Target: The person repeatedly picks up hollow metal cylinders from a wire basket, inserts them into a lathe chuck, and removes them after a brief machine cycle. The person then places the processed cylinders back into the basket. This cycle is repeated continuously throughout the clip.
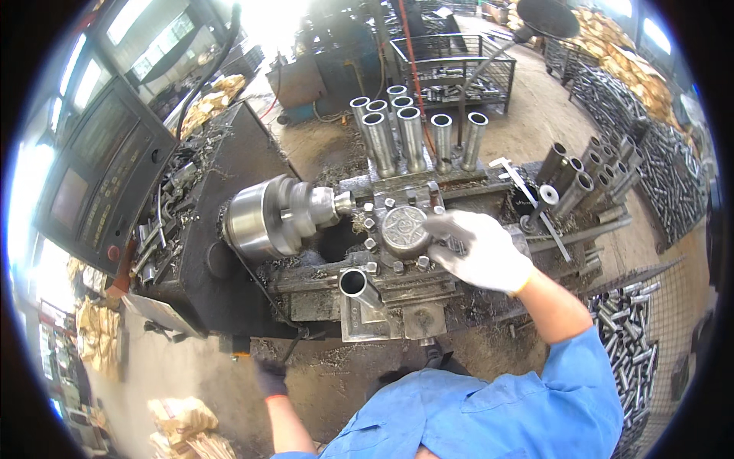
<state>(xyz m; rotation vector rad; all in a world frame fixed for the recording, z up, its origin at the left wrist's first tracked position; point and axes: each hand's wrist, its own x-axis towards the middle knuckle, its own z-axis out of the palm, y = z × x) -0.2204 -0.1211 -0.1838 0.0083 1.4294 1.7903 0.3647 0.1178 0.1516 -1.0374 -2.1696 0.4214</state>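
Note:
My right hand, in a white glove with darkened fingertips, reaches to the right side of the lathe's round-topped tool post. Its thumb and fingers are apart; whether they touch the post I cannot tell. Low on the left is my left hand in a dark glove, just below a thin black lever; its fingers are blurred. Left of the post, the shiny chuck carries a short metal workpiece. One metal tube stands tilted on the near side of the carriage.
Several finished tubes stand behind the tool post. Darker tubes and a caliper lie to the right. A control panel rises at left. Metal parts fill a mesh bin at lower right. Shavings litter the machine bed.

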